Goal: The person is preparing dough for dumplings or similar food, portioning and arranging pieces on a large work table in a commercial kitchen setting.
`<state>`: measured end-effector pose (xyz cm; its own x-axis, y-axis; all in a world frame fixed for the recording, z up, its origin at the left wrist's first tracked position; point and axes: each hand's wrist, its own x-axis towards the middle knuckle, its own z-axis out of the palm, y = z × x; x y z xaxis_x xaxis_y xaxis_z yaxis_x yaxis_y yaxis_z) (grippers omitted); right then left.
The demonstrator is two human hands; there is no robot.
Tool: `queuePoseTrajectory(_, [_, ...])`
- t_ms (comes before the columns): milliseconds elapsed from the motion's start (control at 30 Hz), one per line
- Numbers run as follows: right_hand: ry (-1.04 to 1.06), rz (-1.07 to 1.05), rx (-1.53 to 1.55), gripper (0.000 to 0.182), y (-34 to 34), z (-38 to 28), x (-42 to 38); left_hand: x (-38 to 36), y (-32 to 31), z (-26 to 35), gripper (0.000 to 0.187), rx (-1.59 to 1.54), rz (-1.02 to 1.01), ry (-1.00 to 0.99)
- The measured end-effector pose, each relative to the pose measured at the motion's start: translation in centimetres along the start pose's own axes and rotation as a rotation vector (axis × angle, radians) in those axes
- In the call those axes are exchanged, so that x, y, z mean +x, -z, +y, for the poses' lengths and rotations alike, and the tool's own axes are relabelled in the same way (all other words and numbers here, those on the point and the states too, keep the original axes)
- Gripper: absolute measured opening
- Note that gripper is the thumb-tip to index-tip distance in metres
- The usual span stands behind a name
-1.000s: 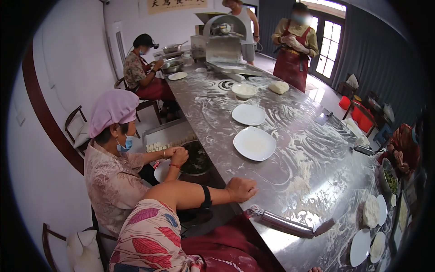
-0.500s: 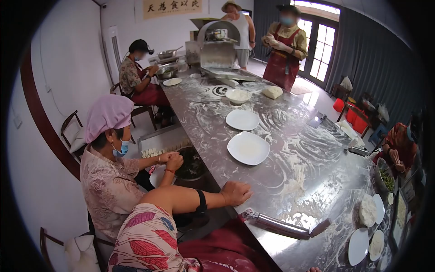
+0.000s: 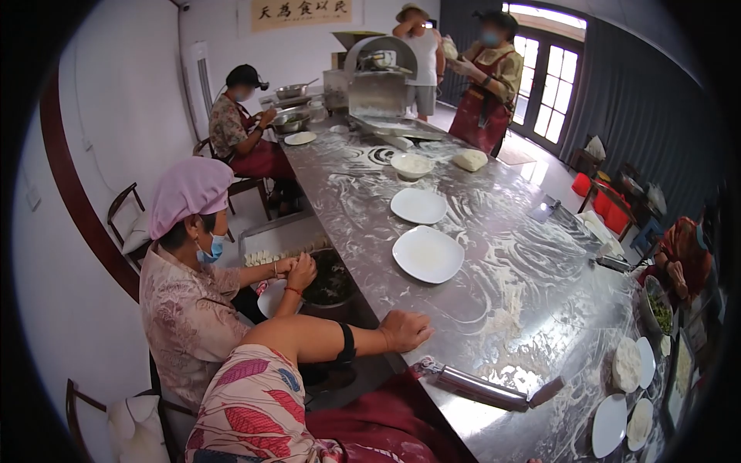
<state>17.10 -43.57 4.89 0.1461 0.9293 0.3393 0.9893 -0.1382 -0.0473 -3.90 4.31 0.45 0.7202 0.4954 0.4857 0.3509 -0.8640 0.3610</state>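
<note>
My left hand (image 3: 407, 331) rests on the near left edge of the steel table (image 3: 478, 309), fingers curled in and nothing seen in them. A black band circles that forearm. Closest to it on the tabletop lies a long shiny tube (image 3: 486, 387) with a dark brown right end and a crumpled left end. Beyond the hand sit two white plates, a nearer one (image 3: 428, 255) and a farther one (image 3: 418, 206). Of my right hand (image 3: 534, 461) only a sliver of fingertip shows at the bottom edge, so its grip is hidden.
Beside me a seated co-worker in a pink cap (image 3: 191, 197) works over a dark pot (image 3: 327, 278). Farther back stand a bowl of flour (image 3: 411, 165), a dough lump (image 3: 469, 160) and a metal machine (image 3: 378, 85). More plates (image 3: 610, 426) and dough (image 3: 627, 364) lie at right.
The view has shifted slightly. The aproned co-worker at the back has parted their gloved hands, one raised. The pink-capped co-worker's hands have shifted a little. My left hand stays in place.
</note>
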Motion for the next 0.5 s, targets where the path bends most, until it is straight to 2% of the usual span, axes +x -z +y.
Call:
queuePoseTrajectory(267, [0.044,0.116,-0.087,0.021,-0.7,-0.1,0.6,0.1,0.2,0.0,0.027,-0.004,-0.018,0.01])
queuePoseTrajectory(500, [0.043,0.154,-0.084,0.022,-0.9,-0.1,0.6,0.1,-0.1,-0.1,0.028,-0.002,-0.018,0.018])
